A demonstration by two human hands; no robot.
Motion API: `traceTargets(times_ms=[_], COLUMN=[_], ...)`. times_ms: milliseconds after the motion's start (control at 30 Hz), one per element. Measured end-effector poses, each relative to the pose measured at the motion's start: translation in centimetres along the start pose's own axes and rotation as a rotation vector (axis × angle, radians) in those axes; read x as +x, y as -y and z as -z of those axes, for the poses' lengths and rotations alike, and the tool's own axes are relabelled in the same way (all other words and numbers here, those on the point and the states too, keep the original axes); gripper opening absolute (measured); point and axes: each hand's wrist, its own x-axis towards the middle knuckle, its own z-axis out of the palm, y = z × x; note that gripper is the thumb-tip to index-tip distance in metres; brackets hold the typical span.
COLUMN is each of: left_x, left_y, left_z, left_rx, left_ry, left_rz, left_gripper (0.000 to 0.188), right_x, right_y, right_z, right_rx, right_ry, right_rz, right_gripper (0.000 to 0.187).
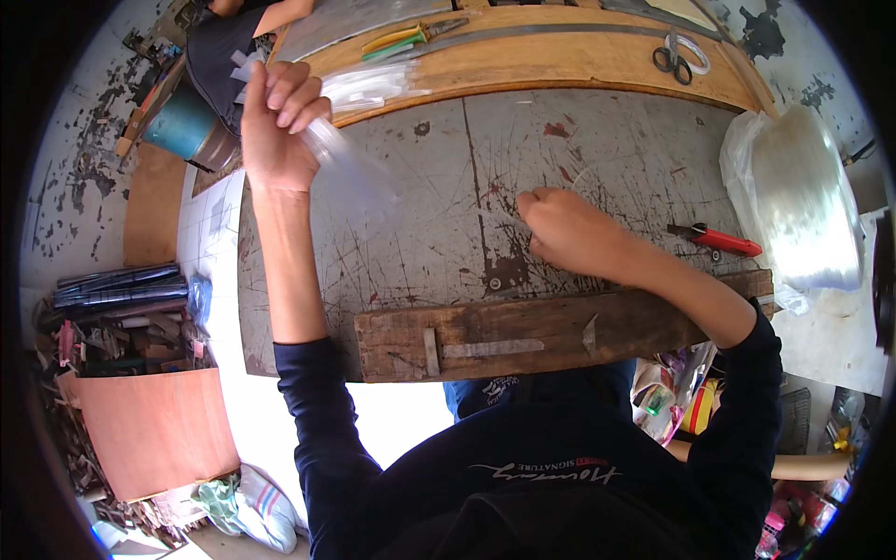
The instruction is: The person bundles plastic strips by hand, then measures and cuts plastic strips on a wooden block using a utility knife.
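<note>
My left hand (285,131) is raised over the far left of the scratched grey tabletop (411,252), its fingers curled around a bundle of clear plastic strips (341,168). The strips fan out below the hand and are smeared by motion. Closer to the middle, my right hand (579,233) is closed low over the tabletop. A faint, thin pale strand shows beside its fingertips, but what the fingers hold is hidden. More clear strips (373,86) lie in a pile at the far edge, just beyond my left hand.
A worn wooden plank (504,341) lies along the near edge. To the right are a red-handled cutter (737,245) and a large roll of clear plastic (807,201). Pliers (401,39), black scissors (674,63) and a tape ring (693,54) lie at the back. Another person's arm (285,13) shows far left.
</note>
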Motion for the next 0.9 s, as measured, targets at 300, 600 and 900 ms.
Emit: traceTargets(times_ms=[300, 600, 900], left_x=[0.0, -1.1, 0.1], left_y=[7.2, 9.4, 8.8], left_z=[0.1, -1.5, -2.2], left_rx=[0.401, 0.890, 0.484], left_ry=[-0.031, -0.055, -0.339], left_rz=[0.228, 0.382, -0.071], left_gripper=[0.041, 0.032, 0.019], right_x=[1.9, 3.0, 6.8], right_y=[-0.2, 0.5, 1.8], right_z=[4.0, 2.6, 1.3], right_rx=[1.049, 0.986, 0.744], right_ry=[-0.259, -0.500, -0.434], right_rz=[-0.094, -0.076, 0.039], right_gripper=[0.011, 0.019, 0.062])
